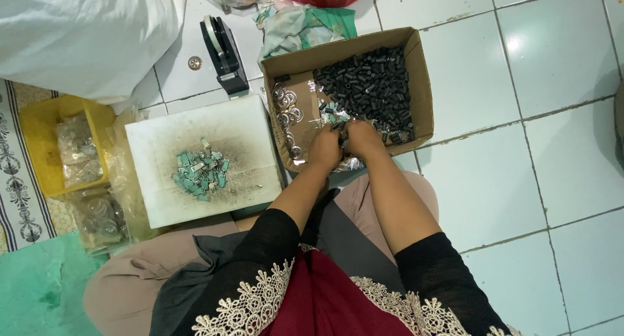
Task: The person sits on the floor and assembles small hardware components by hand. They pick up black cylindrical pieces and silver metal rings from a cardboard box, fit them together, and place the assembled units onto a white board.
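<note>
**Small parts in the cardboard box: picking them cleanly**

Small green-and-metal parts (333, 117), loose near the middle of the cardboard box (422, 82), right in front of both hands. Left hand (325, 147) and right hand (363, 138) side by side over the near edge of the box, fingers curled down into the parts. Cannot tell whether anything is pinched: fingertips hidden behind the knuckles.

Black tubes (374, 86) heaped across the right and far side of the box; metal rings (286, 108) along its left wall. Best, as a judgement, to pick with fingertips only, lifting one part at a time from the thin scatter rather than digging into the black heap, and to keep the rings undisturbed.

White board (201, 157) just left of the box, sooty in the middle, bearing a small pile of green pieces (200, 173). Short carry from box to board, so better kept low and steady to avoid drops onto the tiled floor (552, 180). Tape dispenser (224, 50) beyond the board, yellow tray (39, 125) with bagged parts further left.
</note>
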